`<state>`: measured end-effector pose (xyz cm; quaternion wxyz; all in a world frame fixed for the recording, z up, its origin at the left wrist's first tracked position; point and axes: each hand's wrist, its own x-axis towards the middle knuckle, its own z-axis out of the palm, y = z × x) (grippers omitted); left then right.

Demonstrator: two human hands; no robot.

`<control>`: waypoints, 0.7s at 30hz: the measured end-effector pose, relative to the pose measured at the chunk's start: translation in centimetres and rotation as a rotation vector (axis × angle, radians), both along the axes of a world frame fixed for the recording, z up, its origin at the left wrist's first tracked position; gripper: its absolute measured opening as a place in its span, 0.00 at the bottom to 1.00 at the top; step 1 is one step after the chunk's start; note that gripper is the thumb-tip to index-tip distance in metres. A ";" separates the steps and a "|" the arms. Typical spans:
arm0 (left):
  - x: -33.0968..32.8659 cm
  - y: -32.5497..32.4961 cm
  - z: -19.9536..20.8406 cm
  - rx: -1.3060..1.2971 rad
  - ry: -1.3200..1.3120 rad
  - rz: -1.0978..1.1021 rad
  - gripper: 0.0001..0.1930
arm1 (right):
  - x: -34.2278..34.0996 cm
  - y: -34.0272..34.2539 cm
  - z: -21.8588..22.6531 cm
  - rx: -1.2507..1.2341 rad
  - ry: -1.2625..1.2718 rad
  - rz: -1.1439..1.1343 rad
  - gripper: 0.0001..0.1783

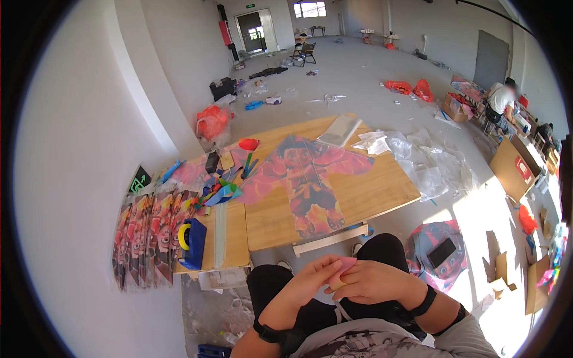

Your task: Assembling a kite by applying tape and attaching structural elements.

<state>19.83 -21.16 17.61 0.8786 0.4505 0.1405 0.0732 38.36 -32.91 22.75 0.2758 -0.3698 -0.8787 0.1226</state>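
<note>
The person is sitting just in front of the desk (382, 191), and both hands are meeting over the lap. The left hand (310, 280) and the right hand (373, 281) are pinching a small pink piece (345, 265), with fingers closed on it from both sides. A big red kite (304, 179) is lying flat on the desk. It looks best to be holding the piece gently and working slowly, so it is not tearing.
</note>
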 end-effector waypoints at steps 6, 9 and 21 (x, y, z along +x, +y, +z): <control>0.3 -0.9 0.5 0.345 0.046 0.346 0.08 | -0.1 -0.1 -0.3 -0.056 0.042 -0.005 0.14; 0.3 -0.9 1.0 0.371 -0.046 0.617 0.08 | 0.1 -0.2 -0.9 -0.308 0.239 0.036 0.14; -0.7 0.5 3.0 0.705 -0.114 0.646 0.09 | 0.9 1.7 -4.7 -0.417 0.760 -0.456 0.21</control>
